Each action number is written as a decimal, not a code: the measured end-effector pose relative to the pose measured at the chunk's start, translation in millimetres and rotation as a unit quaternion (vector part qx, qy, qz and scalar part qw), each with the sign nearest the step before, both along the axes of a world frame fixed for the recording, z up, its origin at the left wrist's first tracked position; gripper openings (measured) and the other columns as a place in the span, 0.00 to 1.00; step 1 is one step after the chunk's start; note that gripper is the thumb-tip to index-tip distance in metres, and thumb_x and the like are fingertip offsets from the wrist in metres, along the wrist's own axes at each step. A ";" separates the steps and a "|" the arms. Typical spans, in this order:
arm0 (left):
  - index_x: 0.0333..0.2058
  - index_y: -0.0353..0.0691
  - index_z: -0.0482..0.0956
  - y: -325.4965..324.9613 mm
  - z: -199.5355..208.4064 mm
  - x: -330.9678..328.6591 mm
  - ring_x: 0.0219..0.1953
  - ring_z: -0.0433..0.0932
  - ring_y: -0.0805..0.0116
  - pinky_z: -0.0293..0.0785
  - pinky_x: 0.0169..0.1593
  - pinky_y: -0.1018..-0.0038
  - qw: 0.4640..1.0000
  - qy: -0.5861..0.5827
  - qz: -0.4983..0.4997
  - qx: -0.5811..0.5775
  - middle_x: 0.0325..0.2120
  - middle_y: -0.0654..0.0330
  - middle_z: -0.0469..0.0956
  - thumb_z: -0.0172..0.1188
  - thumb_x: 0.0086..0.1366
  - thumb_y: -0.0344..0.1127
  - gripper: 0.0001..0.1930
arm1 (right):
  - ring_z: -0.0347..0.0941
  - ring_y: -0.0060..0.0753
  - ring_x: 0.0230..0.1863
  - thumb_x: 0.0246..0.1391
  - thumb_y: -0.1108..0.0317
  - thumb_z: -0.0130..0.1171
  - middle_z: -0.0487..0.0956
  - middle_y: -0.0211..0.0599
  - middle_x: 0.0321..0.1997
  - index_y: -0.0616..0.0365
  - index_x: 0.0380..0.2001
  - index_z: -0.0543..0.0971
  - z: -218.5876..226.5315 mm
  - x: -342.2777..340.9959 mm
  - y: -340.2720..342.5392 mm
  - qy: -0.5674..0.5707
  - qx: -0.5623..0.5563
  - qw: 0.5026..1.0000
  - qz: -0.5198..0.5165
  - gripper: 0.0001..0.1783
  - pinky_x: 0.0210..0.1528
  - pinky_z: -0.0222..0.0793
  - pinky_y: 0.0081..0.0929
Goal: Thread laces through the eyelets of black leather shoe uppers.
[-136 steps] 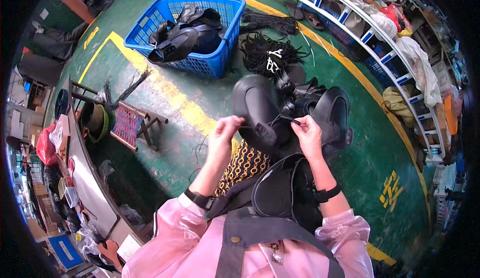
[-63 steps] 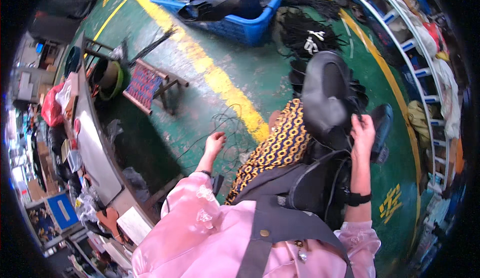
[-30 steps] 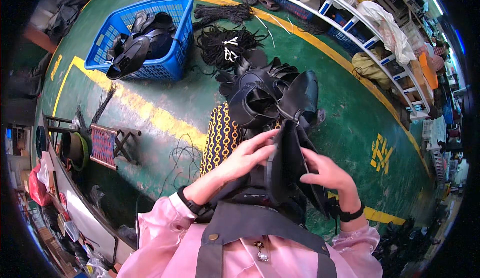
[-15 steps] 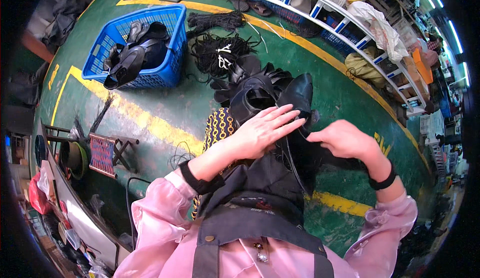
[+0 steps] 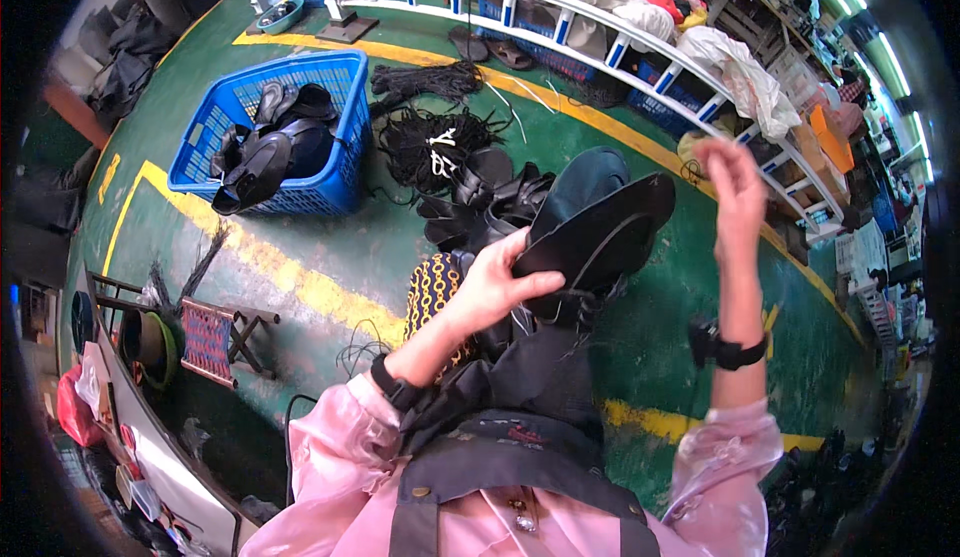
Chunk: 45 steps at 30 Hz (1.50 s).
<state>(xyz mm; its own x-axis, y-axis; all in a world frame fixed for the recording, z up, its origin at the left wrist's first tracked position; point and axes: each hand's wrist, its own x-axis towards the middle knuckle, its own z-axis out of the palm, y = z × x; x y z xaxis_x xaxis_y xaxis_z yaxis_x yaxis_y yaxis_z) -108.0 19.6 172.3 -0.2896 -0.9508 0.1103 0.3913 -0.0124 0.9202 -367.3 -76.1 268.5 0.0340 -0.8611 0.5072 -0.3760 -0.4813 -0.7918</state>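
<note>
My left hand [image 5: 505,292] grips a black shoe [image 5: 610,242] over my lap, the thumb lying along its near side and the other fingers mostly hidden behind it. The shoe is tilted up, with a dark bluish rounded part showing behind a broad black sole-like face. A thin pale line, maybe a cord, crosses that face. Away to the right, my right hand [image 5: 735,182] is raised and smeared by motion; whether it pinches anything is unclear. Just beyond the left hand lie several more black shoes [image 5: 495,202]. Yellow-and-black patterned cloth [image 5: 430,292] shows beside my left forearm.
A blue plastic basket [image 5: 345,157] of black shoes stands at the far left. Bundles of black cords [image 5: 430,147] lie on the green floor near it. A folding stool [image 5: 208,342] stands at left. A white-and-blue ladder-like rail [image 5: 560,17] curves across the back.
The right hand has swung up and outward, away from the shoe. My left hand has gone from lying flat over the shoes to gripping one, which is now turned up.
</note>
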 end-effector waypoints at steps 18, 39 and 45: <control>0.50 0.43 0.72 83.1 -138.8 73.9 0.41 0.79 0.67 0.80 0.39 0.68 0.877 0.191 0.225 0.379 0.44 0.59 0.78 0.47 0.68 0.56 0.24 | 0.73 0.41 0.49 0.53 0.64 0.58 0.66 0.50 0.62 0.51 0.66 0.56 -151.9 114.9 82.3 0.084 0.368 0.897 0.231 0.38 0.49 0.71 0.34; 0.28 0.41 0.70 83.9 -72.4 61.9 0.22 0.77 0.60 0.73 0.28 0.67 0.719 -0.582 0.378 -0.039 0.18 0.59 0.75 0.66 0.53 0.42 0.15 | 0.67 0.21 0.20 0.45 0.80 0.52 0.70 0.40 0.55 0.57 0.59 0.65 -184.8 138.8 106.7 0.053 0.254 0.958 0.123 0.33 0.26 0.66 0.21; 0.31 0.38 0.71 90.3 -85.6 68.8 0.22 0.78 0.60 0.73 0.28 0.68 0.798 -0.485 0.356 0.050 0.18 0.56 0.76 0.62 0.56 0.38 0.12 | 0.74 0.43 0.32 0.46 0.65 0.61 0.69 0.44 0.57 0.58 0.60 0.64 -166.7 132.7 100.1 0.350 0.067 0.927 0.118 0.36 0.40 0.72 0.38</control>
